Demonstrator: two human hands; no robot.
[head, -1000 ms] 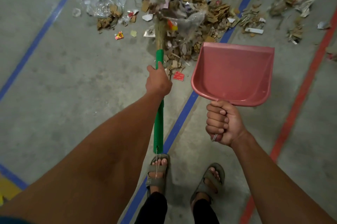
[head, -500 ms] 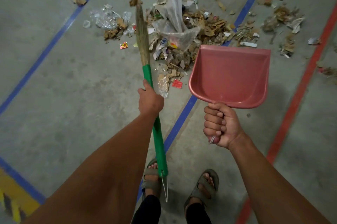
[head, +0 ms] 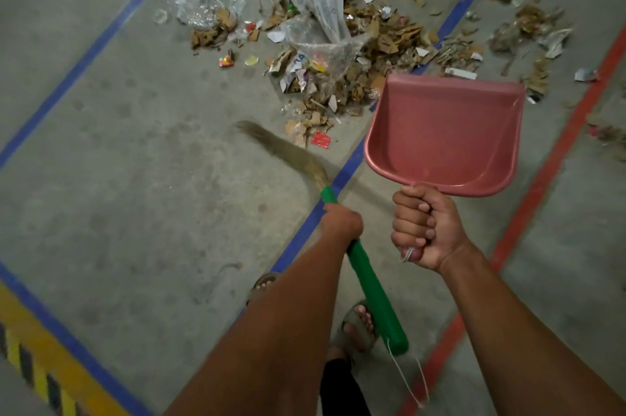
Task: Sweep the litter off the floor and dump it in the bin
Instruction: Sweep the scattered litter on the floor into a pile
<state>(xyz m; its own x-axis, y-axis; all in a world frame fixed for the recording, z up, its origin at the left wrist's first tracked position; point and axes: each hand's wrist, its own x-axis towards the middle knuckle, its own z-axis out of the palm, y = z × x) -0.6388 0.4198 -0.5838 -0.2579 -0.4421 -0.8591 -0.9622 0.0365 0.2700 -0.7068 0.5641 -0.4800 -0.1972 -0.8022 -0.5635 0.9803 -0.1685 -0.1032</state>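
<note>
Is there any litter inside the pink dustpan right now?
No, the pink dustpan held up by the right hand shows only its bare inner surface, while the litter lies on the floor beyond it.

Green-handled grass broom (head: 369, 283) is slanting w/ blurred bristles just short of the heap of torn cardboard, paper & clear plastic litter (head: 342, 43) lying on grey concrete, pink plastic dustpan (head: 443, 134) hovering empty beside it.

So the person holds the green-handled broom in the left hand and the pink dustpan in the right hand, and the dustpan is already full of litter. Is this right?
Not quite. In the head view the dustpan is empty; the litter lies on the floor beyond it. The rest stands: the left hand grips the broom, and the right hand grips the dustpan's handle.
</note>
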